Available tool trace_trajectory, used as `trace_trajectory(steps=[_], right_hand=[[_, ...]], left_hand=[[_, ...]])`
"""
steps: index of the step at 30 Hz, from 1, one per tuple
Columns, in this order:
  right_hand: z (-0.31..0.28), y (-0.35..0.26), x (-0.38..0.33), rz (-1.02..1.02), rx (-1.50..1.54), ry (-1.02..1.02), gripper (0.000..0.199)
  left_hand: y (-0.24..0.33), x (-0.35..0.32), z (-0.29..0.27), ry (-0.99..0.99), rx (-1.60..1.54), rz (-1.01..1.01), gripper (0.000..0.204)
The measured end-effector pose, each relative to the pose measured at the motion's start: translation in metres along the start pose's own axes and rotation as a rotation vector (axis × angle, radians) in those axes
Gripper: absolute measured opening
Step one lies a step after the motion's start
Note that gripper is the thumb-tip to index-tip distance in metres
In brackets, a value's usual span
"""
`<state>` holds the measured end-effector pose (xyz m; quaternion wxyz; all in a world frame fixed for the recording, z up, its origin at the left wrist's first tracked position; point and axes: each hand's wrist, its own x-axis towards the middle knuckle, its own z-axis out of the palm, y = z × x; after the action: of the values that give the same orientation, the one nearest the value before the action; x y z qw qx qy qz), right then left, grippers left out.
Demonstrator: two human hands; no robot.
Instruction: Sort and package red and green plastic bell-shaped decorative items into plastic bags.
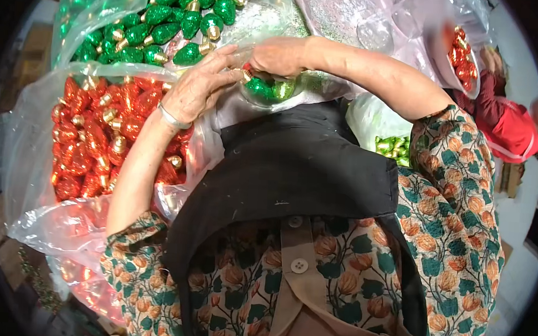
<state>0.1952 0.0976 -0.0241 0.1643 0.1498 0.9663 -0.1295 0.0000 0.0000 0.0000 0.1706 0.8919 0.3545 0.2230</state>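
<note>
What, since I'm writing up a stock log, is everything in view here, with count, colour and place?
Green bulbs: many, green with gold caps, top left
Red bulbs: many, red with gold caps, left
Light green bulbs: several, right of the apron
Loose pair of bulbs: two visible, dark and light green, just below the right hand
Small red piece: one, red and gold, at the fingertips, partly hidden
Far red bulbs: several, red, upper right
Plastic bags: several, clear, around the heaps
Co-worker: one, red clothing, right edge
Apron: one, black, centre
Shirt: one, floral, lower half
Bracelet: one, pale, left wrist
Left hand: one, bare, upper middle
Right hand: one, bare, upper middle
</note>
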Motion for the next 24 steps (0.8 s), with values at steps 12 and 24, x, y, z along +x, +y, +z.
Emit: trace_trajectory(steps=[12,24], right_hand=[[-0.002,-0.021,0.001,-0.481,-0.679,-0.278,0.016],[-0.010,-0.017,-0.009,-0.488,-0.661,-0.326,0.015]], left_hand=[[-0.019,-0.005,0.015,0.152,-0.017,0.122,0.018],[-0.019,-0.004,0.025,0.107,-0.042,0.106,0.021]])
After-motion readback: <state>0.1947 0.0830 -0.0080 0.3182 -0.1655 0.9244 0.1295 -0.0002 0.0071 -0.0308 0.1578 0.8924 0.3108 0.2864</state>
